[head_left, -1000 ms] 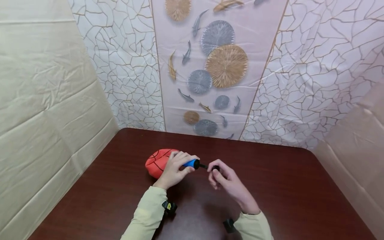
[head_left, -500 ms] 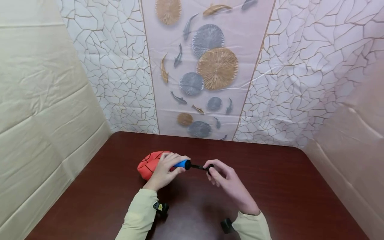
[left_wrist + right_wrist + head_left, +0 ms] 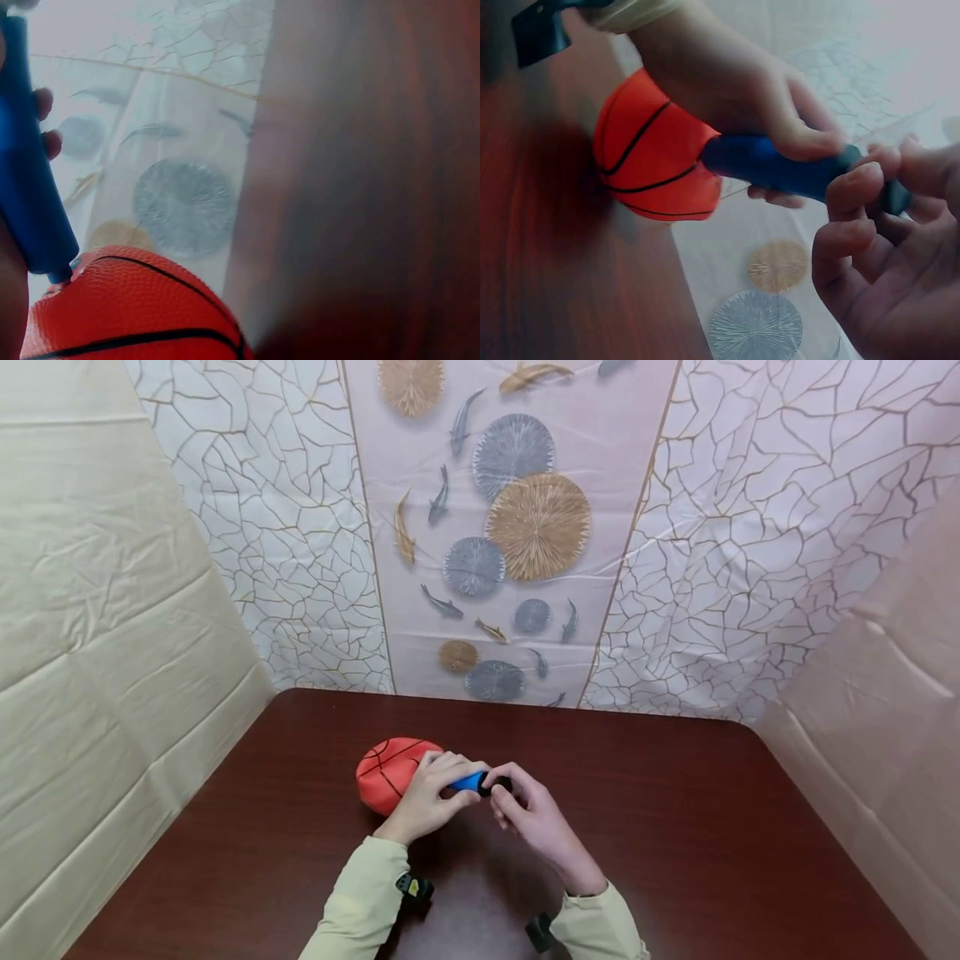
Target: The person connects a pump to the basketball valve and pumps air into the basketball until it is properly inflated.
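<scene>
A soft, partly inflated orange-red toy basketball (image 3: 390,777) with black lines sits left of the middle of the table. My left hand (image 3: 427,797) grips the blue barrel of a small hand pump (image 3: 469,782), whose narrow end meets the ball's dented spot in the left wrist view. With its thumb and fingers my right hand (image 3: 536,818) pinches the pump's black handle (image 3: 896,198), which is now right up against the barrel's black cap. In the right wrist view the barrel (image 3: 772,165) points straight at the ball (image 3: 656,154).
The dark red-brown wooden table (image 3: 675,827) has rounded far corners. Patterned cloth (image 3: 525,527) hangs behind it, with beige cloth (image 3: 112,652) at the left side. A black wrist camera (image 3: 540,932) is worn by each sleeve.
My right hand first drew the black rod out of the barrel, then pushed it back in, moving left. The ball looks a bit rounder, and the view has shifted slightly.
</scene>
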A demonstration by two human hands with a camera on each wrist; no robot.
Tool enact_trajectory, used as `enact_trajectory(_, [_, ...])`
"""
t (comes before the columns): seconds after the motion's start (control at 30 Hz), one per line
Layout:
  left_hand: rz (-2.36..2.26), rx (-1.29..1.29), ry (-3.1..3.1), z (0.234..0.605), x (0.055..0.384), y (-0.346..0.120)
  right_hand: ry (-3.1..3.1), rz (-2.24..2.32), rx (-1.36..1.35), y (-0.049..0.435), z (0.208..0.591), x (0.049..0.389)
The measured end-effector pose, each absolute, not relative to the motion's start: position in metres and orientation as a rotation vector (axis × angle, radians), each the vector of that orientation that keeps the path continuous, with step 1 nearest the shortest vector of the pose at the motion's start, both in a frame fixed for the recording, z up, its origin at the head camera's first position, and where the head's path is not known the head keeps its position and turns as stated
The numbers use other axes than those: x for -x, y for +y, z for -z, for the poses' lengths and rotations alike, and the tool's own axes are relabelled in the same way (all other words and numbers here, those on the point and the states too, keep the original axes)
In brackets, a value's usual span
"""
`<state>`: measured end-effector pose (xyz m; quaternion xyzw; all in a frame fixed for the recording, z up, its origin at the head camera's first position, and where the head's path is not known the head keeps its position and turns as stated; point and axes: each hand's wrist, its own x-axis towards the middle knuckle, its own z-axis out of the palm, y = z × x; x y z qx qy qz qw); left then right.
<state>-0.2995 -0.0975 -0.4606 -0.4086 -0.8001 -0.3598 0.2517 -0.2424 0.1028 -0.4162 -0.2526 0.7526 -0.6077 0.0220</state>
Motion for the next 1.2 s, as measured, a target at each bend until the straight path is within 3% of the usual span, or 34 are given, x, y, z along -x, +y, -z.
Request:
enact_trajectory(0.33, [0.966,1.0,-2.226,0.454,0.303,-0.12,2.263,1.953,0.871,0.131,0.389,0.232])
enact_trajectory(0.47, [0.99,0.987,-2.229,0.46,0.305,-0.119,2.207,2.011,0.971,0.128,0.395,0.236])
enact_trajectory(0.7, [0.967,1.091,-2.222,0.467,0.303,-0.101,2.267,1.94,0.812,0.104,0.418,0.248])
enact_trajectory(0.9, [0.94,1.168,-2.24,0.458,0.304,-0.106,2.339,1.781,0.828,0.111,0.414,0.248])
enact_trajectory(1.2, [0.93,0.993,-2.344,0.46,0.304,-0.122,2.249,1.881,0.905,0.137,0.402,0.243])
